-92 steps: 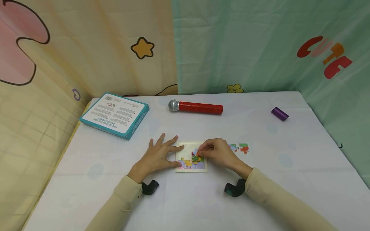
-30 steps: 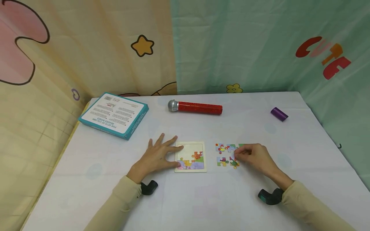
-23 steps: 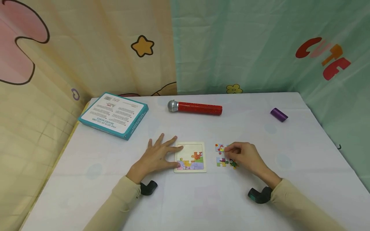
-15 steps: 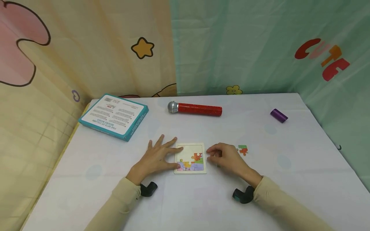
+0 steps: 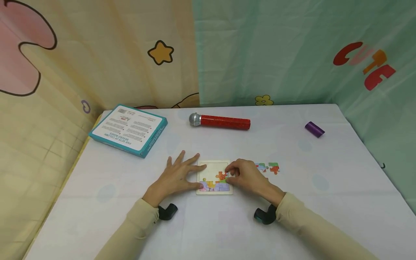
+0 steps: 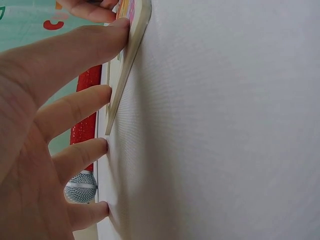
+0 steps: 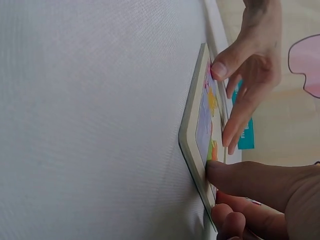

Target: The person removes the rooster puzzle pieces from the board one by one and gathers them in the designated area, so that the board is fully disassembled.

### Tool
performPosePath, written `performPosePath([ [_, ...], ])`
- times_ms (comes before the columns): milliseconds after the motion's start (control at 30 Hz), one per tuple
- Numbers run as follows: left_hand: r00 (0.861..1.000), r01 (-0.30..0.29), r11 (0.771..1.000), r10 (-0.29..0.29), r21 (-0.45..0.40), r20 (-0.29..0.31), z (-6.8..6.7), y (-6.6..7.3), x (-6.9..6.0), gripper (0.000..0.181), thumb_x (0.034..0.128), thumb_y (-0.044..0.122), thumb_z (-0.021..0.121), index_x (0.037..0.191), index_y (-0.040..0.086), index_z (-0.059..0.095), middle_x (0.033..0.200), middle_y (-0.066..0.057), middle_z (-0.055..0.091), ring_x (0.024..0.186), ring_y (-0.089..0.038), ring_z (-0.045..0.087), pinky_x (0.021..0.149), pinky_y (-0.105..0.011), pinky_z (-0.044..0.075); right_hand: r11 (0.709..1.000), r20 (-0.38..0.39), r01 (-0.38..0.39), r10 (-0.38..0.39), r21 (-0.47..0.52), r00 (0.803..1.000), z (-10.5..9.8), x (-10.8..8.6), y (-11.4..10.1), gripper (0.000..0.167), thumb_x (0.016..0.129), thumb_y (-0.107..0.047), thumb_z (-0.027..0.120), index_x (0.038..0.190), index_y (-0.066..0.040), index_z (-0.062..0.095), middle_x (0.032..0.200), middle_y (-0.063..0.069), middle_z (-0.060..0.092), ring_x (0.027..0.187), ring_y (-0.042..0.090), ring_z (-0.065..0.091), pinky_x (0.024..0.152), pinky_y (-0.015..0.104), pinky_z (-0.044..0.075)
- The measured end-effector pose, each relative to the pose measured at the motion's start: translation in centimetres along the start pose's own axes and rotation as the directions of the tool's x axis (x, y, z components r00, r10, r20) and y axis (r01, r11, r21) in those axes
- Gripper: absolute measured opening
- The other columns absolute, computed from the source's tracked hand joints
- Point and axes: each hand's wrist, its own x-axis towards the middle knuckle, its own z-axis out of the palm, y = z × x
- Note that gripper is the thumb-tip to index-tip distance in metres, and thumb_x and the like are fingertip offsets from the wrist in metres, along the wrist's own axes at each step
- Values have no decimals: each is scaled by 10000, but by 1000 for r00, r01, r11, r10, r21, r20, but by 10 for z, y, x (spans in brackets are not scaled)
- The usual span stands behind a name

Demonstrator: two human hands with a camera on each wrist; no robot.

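A small puzzle board with a pale rim lies flat on the white table, its lower rows filled with several lilac, yellow and orange pieces. My left hand spreads over the board's left edge, with the thumb and index fingertip resting on it. Over the right edge, my right hand has its thumb and index finger around an orange puzzle piece set in the board. The right wrist view shows that thumb against the board surface. Loose puzzle pieces lie right of the board, partly hidden by the right hand.
A red microphone with a silver head lies behind the board. At the back left is a flat teal box. A purple cylinder lies at the back right. Patterned curtains stand behind the table.
My right hand has moved left from the loose pieces to the board's right edge and now touches the orange piece there. My left hand stays in place.
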Motion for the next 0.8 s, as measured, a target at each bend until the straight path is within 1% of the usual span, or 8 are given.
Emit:
performPosePath([
  [133,1000,4,1000,-4,1,1,0,0,0,644,781,494,793,1365,302,602,1583,-21,322,1470,-456,90,1060,-763,49,1000,2,-14,14,18,1000,1,1,-1,212,757,-47,822,943,-75,724,743,-41,548,676,123,494,603,232,428],
  [367,1000,5,1000,-5,9,1,1,0,1,646,779,497,794,1365,305,602,1580,-26,328,1468,-459,97,1058,-765,55,999,-36,-28,29,42,999,2,0,-2,226,743,-34,823,926,-85,700,732,-50,580,661,116,512,599,237,437],
  [600,1000,6,1000,-6,4,-1,2,-1,1,642,778,492,797,1362,308,604,1581,-23,328,1469,-457,94,1058,-765,52,991,-40,-52,57,125,998,3,-2,-2,131,821,0,712,914,-89,690,765,-37,641,680,104,586,652,243,505],
  [800,1000,8,1000,-8,1,0,1,-1,1,644,778,496,795,1365,312,601,1583,-18,323,1472,-450,88,1063,-760,45,980,-17,-65,70,185,997,1,-1,-1,105,852,10,669,915,-74,681,787,-1,642,689,128,584,655,253,506],
])
